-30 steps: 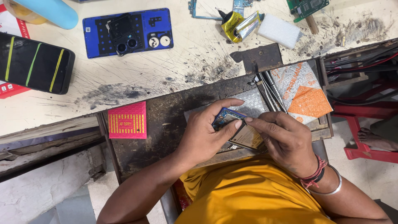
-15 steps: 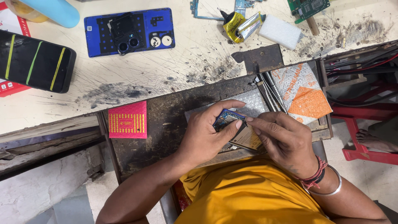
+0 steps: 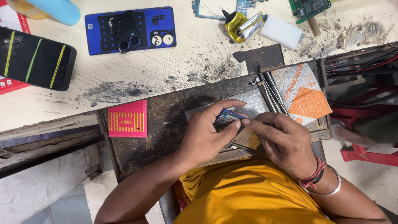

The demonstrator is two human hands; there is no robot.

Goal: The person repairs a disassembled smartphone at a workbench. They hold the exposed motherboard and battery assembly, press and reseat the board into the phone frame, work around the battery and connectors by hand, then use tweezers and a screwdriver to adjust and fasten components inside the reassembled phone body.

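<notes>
My left hand [image 3: 205, 132] and my right hand [image 3: 282, 139] meet over an open wooden drawer [image 3: 166, 120] in front of me. Between them they grip a small blue circuit board [image 3: 226, 119], with a tan card-like piece [image 3: 248, 139] under my right fingers. My left fingers curl over the board's top edge. My right fingertips press on its right side. Most of the board is hidden by the fingers. A sheet of bubble wrap [image 3: 253, 103] lies under the hands.
On the scratched white bench lie a blue opened phone back [image 3: 130, 29], a black phone with coloured bands [image 3: 33, 58], a yellow tape roll [image 3: 234, 25] and a white block [image 3: 281, 31]. The drawer holds a pink packet [image 3: 127, 118], thin metal tools [image 3: 271, 93] and orange packets [image 3: 309, 101].
Both hands stay on the small board; the fingers shift slightly, otherwise the scene is the same.
</notes>
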